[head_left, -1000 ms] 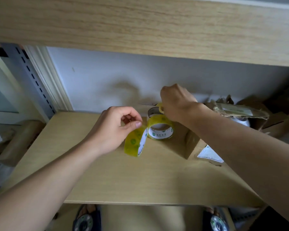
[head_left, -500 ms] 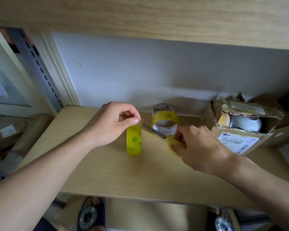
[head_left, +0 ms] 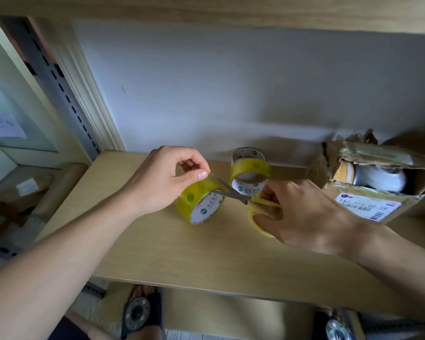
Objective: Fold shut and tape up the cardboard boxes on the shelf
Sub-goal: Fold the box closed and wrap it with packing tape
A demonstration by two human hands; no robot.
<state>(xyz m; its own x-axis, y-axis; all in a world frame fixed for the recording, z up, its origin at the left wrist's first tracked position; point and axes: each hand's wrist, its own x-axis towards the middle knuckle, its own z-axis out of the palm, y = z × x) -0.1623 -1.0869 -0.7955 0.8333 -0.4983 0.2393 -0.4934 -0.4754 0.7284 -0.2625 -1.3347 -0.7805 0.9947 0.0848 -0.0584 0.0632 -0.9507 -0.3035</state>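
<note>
My left hand [head_left: 162,180] pinches the loose end of a yellow tape roll [head_left: 199,203] that stands on its edge on the wooden shelf [head_left: 206,253]. My right hand [head_left: 302,214] grips yellow-handled scissors [head_left: 243,198]. Their open blades point left and reach the tape just under my left thumb. A second yellow tape roll [head_left: 249,176] stands behind them near the wall. At the right a torn cardboard box [head_left: 368,190] lies on its side. Its flaps are open, a white object shows inside, and a barcode label is on its front.
A wooden board [head_left: 206,8] hangs overhead and a pale wall [head_left: 231,94] closes the back. More cardboard [head_left: 417,143] lies behind the box at far right. A slotted metal upright [head_left: 52,87] stands at left. My sandalled feet [head_left: 140,312] show below the shelf's front edge.
My right hand came back from the box with the scissors and brought the blades to the tape roll. The roll in my left hand has turned so that its printed core faces me.
</note>
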